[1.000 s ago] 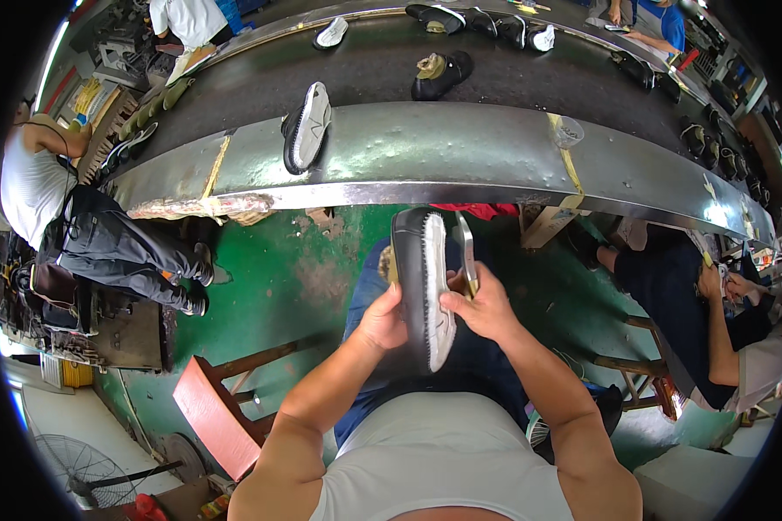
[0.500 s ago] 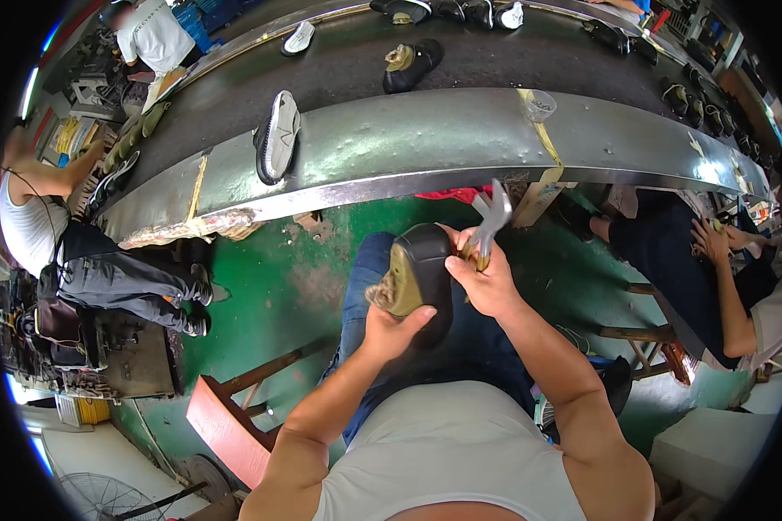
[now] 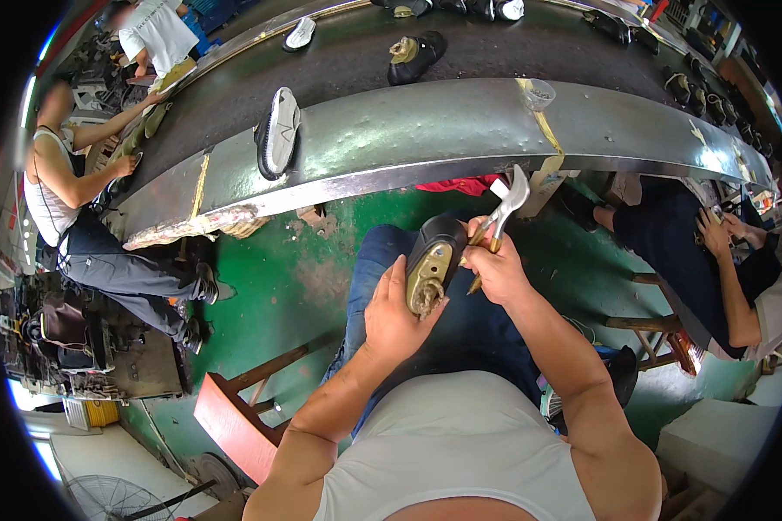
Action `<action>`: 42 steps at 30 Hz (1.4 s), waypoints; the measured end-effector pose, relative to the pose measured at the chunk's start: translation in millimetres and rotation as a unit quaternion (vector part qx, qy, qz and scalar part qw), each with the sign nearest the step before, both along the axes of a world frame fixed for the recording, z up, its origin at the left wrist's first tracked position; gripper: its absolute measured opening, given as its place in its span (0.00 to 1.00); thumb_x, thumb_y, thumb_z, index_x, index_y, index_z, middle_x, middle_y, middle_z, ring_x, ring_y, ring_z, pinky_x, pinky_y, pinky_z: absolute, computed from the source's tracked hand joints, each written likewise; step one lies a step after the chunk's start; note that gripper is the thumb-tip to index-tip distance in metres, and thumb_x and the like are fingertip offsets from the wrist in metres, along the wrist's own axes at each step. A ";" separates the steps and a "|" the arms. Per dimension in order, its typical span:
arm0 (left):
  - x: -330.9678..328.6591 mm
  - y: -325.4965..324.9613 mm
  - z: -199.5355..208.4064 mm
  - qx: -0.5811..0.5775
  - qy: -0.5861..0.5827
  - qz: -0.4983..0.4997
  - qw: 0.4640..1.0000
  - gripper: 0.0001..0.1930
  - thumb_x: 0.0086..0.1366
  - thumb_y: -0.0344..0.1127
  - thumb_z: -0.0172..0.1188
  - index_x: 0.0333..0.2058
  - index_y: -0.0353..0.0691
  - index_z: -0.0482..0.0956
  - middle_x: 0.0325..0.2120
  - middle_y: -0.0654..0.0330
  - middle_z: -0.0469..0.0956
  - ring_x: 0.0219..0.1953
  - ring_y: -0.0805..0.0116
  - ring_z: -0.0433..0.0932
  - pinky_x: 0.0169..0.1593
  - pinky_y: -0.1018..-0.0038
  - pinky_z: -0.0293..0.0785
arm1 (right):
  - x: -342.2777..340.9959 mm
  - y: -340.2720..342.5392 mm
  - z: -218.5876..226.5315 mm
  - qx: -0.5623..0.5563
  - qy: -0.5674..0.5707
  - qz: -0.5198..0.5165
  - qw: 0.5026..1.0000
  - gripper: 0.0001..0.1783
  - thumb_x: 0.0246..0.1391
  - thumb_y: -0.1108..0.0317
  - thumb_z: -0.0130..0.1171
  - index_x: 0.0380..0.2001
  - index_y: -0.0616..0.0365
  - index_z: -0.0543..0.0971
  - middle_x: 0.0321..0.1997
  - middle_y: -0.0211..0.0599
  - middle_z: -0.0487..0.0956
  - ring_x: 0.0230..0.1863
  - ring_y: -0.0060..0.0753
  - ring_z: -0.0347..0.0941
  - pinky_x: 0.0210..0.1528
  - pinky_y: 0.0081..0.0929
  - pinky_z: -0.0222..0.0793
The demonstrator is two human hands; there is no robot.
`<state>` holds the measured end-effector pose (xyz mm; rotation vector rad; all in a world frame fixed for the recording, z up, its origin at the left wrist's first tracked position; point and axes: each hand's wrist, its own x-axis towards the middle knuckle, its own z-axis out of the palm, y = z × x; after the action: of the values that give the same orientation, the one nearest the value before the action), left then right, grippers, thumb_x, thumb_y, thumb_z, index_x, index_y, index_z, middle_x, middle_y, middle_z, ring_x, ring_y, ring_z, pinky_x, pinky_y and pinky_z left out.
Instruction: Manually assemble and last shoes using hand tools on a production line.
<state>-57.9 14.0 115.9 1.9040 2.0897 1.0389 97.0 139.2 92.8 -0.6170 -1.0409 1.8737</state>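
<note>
My left hand (image 3: pixel 394 314) is wrapped round the side and near end of a black-and-olive shoe (image 3: pixel 444 236) above my lap. The olive-gold part with a few small holes now faces up, and a crumpled tan bit shows at its near end. My right hand (image 3: pixel 499 271) is closed on lasting pliers (image 3: pixel 512 201) with a curved silver head, which points up and away from me. The right fingertips are close beside the shoe's right side; whether they touch it I cannot tell.
Ahead runs a metal bench edge (image 3: pixel 391 130) carrying a white-and-black shoe (image 3: pixel 279 137) and a clear cup (image 3: pixel 539 94). Beyond it, a dark belt (image 3: pixel 348 69) holds more shoes, including an olive-and-black one (image 3: pixel 415 59). Co-workers sit left and right. A reddish stool (image 3: pixel 232 425) stands at lower left.
The shoe has been turned so its olive part with the holes faces up. My left hand has shifted up its side; the pliers' head has swung right. The left co-worker has leaned toward the belt.
</note>
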 end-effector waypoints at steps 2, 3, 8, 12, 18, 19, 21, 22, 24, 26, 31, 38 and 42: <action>1.4 -1.4 1.4 -0.026 -0.008 0.006 1.000 0.46 0.52 0.47 0.74 0.61 0.26 0.62 0.51 0.40 0.74 0.48 0.43 0.78 0.48 0.59 0.77 | 1.1 0.8 -3.8 -0.014 -0.024 -0.003 1.000 0.17 0.49 0.85 0.49 0.39 0.52 0.70 0.33 0.23 0.70 0.28 0.14 0.65 0.29 0.17 0.59; 1.3 -2.0 1.2 -0.037 -0.007 0.006 0.999 0.46 0.52 0.49 0.73 0.60 0.25 0.62 0.50 0.40 0.74 0.46 0.43 0.79 0.46 0.59 0.78 | 1.6 1.0 -4.9 -0.026 -0.049 -0.003 0.998 0.16 0.50 0.85 0.50 0.38 0.52 0.71 0.31 0.23 0.69 0.27 0.14 0.64 0.28 0.16 0.59; 3.5 -2.9 6.4 -0.072 -0.053 0.017 0.996 0.44 0.51 0.48 0.75 0.58 0.24 0.66 0.47 0.39 0.77 0.47 0.43 0.79 0.50 0.60 0.77 | -1.1 -3.3 0.9 -0.045 -0.051 -0.018 0.998 0.14 0.50 0.84 0.51 0.36 0.51 0.71 0.30 0.22 0.68 0.25 0.14 0.64 0.27 0.16 0.59; 2.4 -2.9 5.6 -0.094 -0.077 0.010 0.993 0.41 0.52 0.46 0.75 0.58 0.26 0.67 0.47 0.41 0.78 0.47 0.46 0.80 0.50 0.62 0.77 | 1.1 -2.6 -3.4 -0.041 -0.071 -0.012 0.997 0.14 0.50 0.83 0.52 0.36 0.51 0.71 0.30 0.21 0.68 0.26 0.14 0.64 0.27 0.16 0.59; -21.3 1.2 -11.1 -0.126 -0.431 -0.116 0.886 0.34 0.58 0.44 0.71 0.58 0.31 0.70 0.48 0.51 0.79 0.49 0.60 0.80 0.51 0.67 0.77 | 18.8 3.3 -13.0 -0.062 0.006 0.078 0.995 0.10 0.57 0.74 0.62 0.35 0.50 0.69 0.32 0.22 0.70 0.32 0.16 0.68 0.37 0.24 0.71; -26.9 1.9 -16.5 -0.146 -0.569 -0.155 0.795 0.31 0.60 0.42 0.70 0.58 0.33 0.71 0.49 0.55 0.79 0.51 0.63 0.79 0.53 0.68 0.76 | 18.7 5.3 -18.9 -0.063 0.004 0.080 0.995 0.10 0.57 0.74 0.62 0.35 0.50 0.69 0.32 0.22 0.70 0.32 0.16 0.68 0.37 0.24 0.71; -36.2 0.4 -39.0 -0.176 -0.721 -0.204 0.638 0.38 0.61 0.55 0.67 0.62 0.36 0.67 0.51 0.54 0.77 0.52 0.60 0.78 0.54 0.62 0.77 | 14.2 7.1 -24.7 -0.050 0.080 0.079 0.992 0.13 0.56 0.70 0.66 0.35 0.49 0.69 0.32 0.21 0.72 0.31 0.16 0.68 0.39 0.25 0.72; -35.7 2.2 -45.4 -0.205 -0.765 -0.247 0.559 0.41 0.60 0.62 0.63 0.62 0.38 0.66 0.51 0.52 0.77 0.52 0.57 0.79 0.52 0.59 0.78 | 12.0 6.5 -21.5 -0.033 0.098 0.093 0.990 0.15 0.55 0.71 0.68 0.36 0.50 0.70 0.32 0.21 0.73 0.32 0.14 0.68 0.41 0.24 0.72; -25.1 1.8 -43.5 -0.262 -0.817 -0.206 0.470 0.48 0.57 0.76 0.52 0.63 0.43 0.66 0.49 0.46 0.77 0.46 0.49 0.80 0.46 0.51 0.80 | 11.4 3.3 -18.0 -0.029 0.070 0.105 0.992 0.15 0.55 0.71 0.68 0.37 0.50 0.70 0.33 0.21 0.74 0.33 0.14 0.68 0.41 0.23 0.71; -18.0 6.3 -53.5 -0.257 -0.825 -0.176 0.472 0.47 0.57 0.76 0.51 0.63 0.44 0.66 0.49 0.46 0.77 0.45 0.49 0.80 0.44 0.51 0.80 | 7.0 0.7 -16.6 -0.028 0.042 0.096 0.994 0.15 0.54 0.73 0.68 0.38 0.53 0.71 0.34 0.23 0.74 0.35 0.15 0.70 0.39 0.19 0.68; -15.8 8.6 -53.7 -0.259 -0.809 -0.066 0.523 0.45 0.55 0.77 0.52 0.61 0.48 0.70 0.45 0.47 0.79 0.43 0.48 0.80 0.46 0.45 0.78 | 4.0 -7.9 -16.2 0.004 0.018 0.060 0.998 0.15 0.52 0.77 0.68 0.36 0.54 0.70 0.37 0.26 0.75 0.38 0.17 0.72 0.41 0.21 0.70; -31.0 9.9 -106.2 -0.295 -0.851 -0.132 0.414 0.43 0.56 0.73 0.57 0.60 0.45 0.71 0.46 0.47 0.80 0.44 0.44 0.81 0.47 0.45 0.79 | -8.5 -21.4 -10.5 0.024 0.024 0.049 0.998 0.21 0.47 0.82 0.70 0.37 0.58 0.68 0.54 0.40 0.74 0.50 0.26 0.73 0.54 0.30 0.73; -37.2 16.1 -105.1 -0.260 -0.818 -0.144 0.493 0.44 0.57 0.72 0.57 0.61 0.42 0.69 0.48 0.48 0.79 0.45 0.47 0.81 0.49 0.51 0.79 | -6.0 -23.6 -8.0 0.047 -0.014 0.104 0.993 0.25 0.45 0.82 0.71 0.40 0.55 0.67 0.56 0.42 0.72 0.53 0.27 0.70 0.56 0.31 0.69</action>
<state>-95.1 30.0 10.8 0.2402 0.6134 1.0609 91.0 115.6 84.8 -0.4969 -1.2460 1.9860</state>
